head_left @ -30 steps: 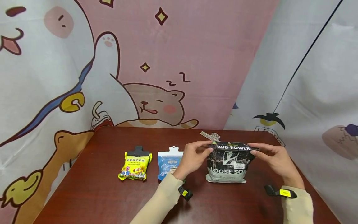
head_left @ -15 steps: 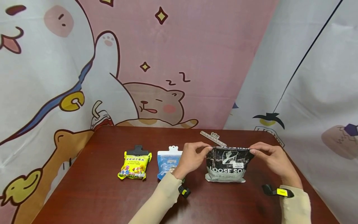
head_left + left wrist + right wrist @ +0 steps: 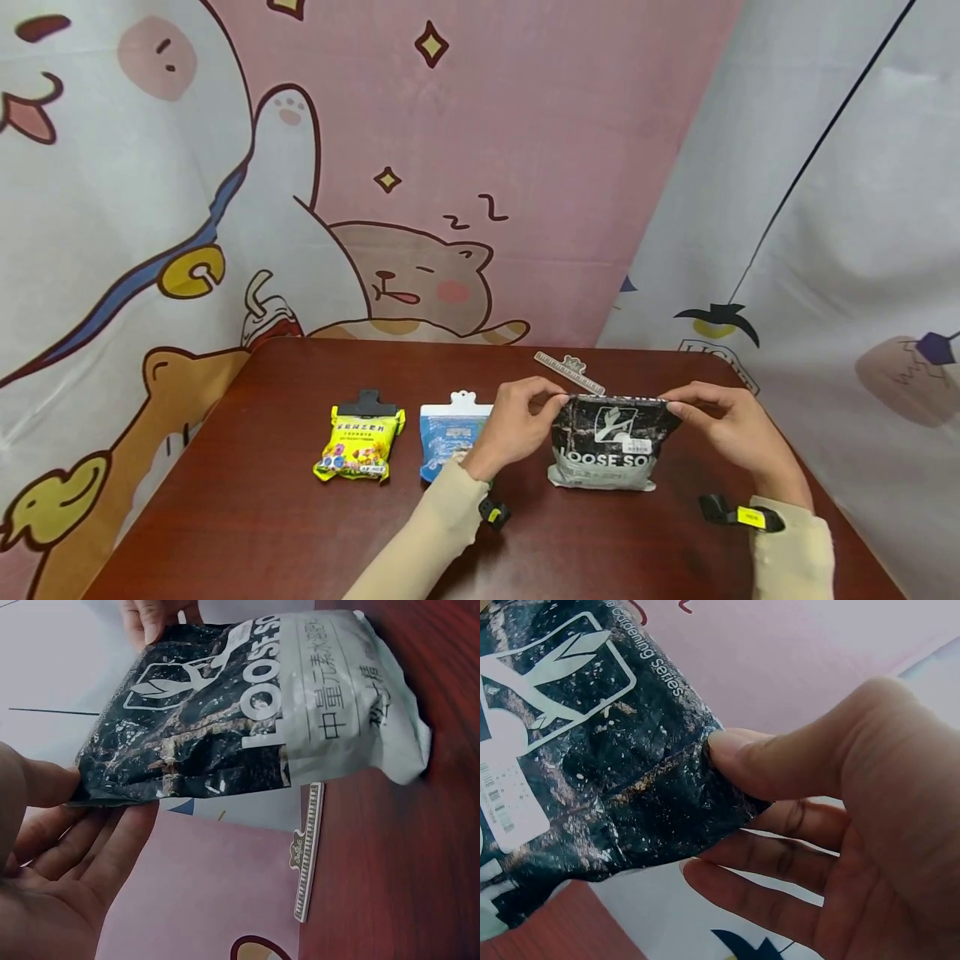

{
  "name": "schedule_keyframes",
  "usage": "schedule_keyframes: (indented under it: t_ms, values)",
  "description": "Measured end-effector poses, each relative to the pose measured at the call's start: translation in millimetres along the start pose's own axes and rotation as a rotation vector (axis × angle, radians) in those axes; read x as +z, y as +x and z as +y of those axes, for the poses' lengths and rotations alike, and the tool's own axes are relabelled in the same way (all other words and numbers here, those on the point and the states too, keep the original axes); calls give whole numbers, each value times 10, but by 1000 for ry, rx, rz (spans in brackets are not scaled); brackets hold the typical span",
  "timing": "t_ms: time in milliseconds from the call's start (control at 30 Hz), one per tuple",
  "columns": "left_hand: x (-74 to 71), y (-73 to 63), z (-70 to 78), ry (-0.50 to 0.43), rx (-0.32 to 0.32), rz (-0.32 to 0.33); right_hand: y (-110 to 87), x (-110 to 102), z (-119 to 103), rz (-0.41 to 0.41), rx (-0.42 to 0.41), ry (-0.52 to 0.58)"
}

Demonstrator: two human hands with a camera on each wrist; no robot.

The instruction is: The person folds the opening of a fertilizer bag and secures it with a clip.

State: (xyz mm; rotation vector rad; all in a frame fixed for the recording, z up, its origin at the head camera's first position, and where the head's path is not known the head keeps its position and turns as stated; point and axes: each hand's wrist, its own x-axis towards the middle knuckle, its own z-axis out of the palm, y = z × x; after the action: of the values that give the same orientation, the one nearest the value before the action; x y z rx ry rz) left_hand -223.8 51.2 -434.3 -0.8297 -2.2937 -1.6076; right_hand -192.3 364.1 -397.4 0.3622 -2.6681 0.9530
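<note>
A black and grey plastic bag (image 3: 606, 450) printed "LOOSE SO…" stands upright on the table, its top edge folded over away from me. My left hand (image 3: 517, 425) pinches the left end of the fold between thumb and fingers. At the opposite end, my right hand (image 3: 738, 433) pinches the right corner; the right wrist view shows the thumb on the front of the bag (image 3: 592, 750) and fingers behind. Just behind the bag lies a pale bag clip (image 3: 570, 372) with ruler-like markings, seen also in the left wrist view as a narrow clip (image 3: 309, 851).
Left of the hands lies a blue bag (image 3: 446, 442) with a white clip (image 3: 463, 405) across its top, partly hidden by my left hand. Further left is a yellow bag (image 3: 362, 446) with a black clip (image 3: 367, 404). A cartoon-printed cloth (image 3: 570, 167) hangs behind the brown table (image 3: 262, 517).
The bag's top strip reading "BUD POWER" has been folded back out of sight, with both hands dropping slightly. More of the pale clip now shows behind the bag.
</note>
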Motion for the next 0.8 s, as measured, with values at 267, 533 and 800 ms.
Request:
schedule_keyframes:
  t_ms: [267,533,800]
  values:
    - [-15,38,77,94,16,-95,-4,-12,-164,-23,23,-83]
    - [56,172,273,435,139,-196,18,39,-349,-29,-26,-97]
    - [235,290,499,659,242,-231,83,154,-531,-10,-182,-134]
